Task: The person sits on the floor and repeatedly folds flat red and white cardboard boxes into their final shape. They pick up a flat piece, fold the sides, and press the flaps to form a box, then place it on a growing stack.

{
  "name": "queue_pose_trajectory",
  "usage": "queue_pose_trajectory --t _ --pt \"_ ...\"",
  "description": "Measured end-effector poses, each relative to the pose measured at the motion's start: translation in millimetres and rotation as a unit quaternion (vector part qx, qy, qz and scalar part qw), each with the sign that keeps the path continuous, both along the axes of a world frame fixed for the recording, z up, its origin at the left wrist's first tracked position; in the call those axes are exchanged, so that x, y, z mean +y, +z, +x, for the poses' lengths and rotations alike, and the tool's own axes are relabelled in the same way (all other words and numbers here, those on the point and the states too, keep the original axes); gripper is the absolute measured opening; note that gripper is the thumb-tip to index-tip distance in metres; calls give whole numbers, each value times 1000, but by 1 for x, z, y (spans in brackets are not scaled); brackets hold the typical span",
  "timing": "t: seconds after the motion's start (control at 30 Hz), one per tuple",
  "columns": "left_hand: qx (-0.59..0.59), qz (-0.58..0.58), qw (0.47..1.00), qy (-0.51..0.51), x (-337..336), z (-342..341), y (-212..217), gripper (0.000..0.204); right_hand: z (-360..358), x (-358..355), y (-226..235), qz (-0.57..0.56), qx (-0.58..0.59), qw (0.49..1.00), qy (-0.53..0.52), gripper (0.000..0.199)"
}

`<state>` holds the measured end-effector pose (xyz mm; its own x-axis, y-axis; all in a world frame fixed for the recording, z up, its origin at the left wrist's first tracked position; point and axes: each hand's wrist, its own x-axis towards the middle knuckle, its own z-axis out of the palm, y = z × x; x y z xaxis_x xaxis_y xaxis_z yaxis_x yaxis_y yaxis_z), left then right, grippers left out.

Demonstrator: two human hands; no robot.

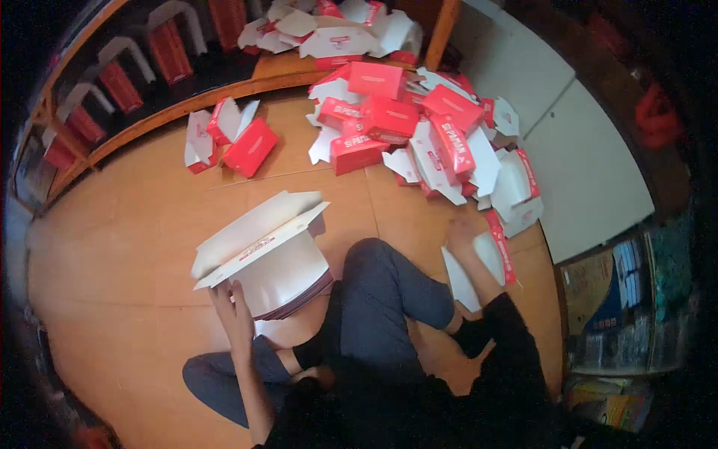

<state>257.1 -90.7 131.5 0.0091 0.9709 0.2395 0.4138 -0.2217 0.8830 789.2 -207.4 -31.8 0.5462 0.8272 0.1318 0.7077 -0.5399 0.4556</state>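
Down low in the frame, folded legs in grey trousers point(389, 299), and just left of them comes the left hand point(235, 318), fingers stretched and slightly parted at the edge of a white paperboard carton blank point(262, 244); whether it grips, I can't tell. That blank, left of centre, shows pale, smooth panels, long creased flaps angled up, small red print along the narrow strip. Below it, a stack of flat blanks point(288, 277), white on top, dark reddish at the layered edge. Right of centre, the right hand point(465, 239) blurs beside a red-and-white carton point(499, 247); its hold can't be read. Farther up, glossy red cartons point(389, 120) heap together; upper left, a wooden shelf point(280, 75).
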Motion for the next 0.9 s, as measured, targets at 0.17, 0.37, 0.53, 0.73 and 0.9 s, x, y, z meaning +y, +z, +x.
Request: queue_pose_trajectory --t 0.17,0.37,0.53,0.73,0.9 --pt "15 -10 1000 -1 -12 -2 0 30 122 -63 -36 4 -32 964 263 16" --pt "-50 -48 997 -32 -17 -9 3 32 81 -57 99 -243 -12 930 276 25" --pt "-35 25 999 -30 -22 -2 12 52 -2 -31 247 28 31 959 280 23" --pt "-72 10 997 -39 -26 -1 22 64 -104 20 259 197 288 903 251 38" --pt "-50 47 997 -35 -26 -2 12 61 -243 93 255 153 432 811 364 28"
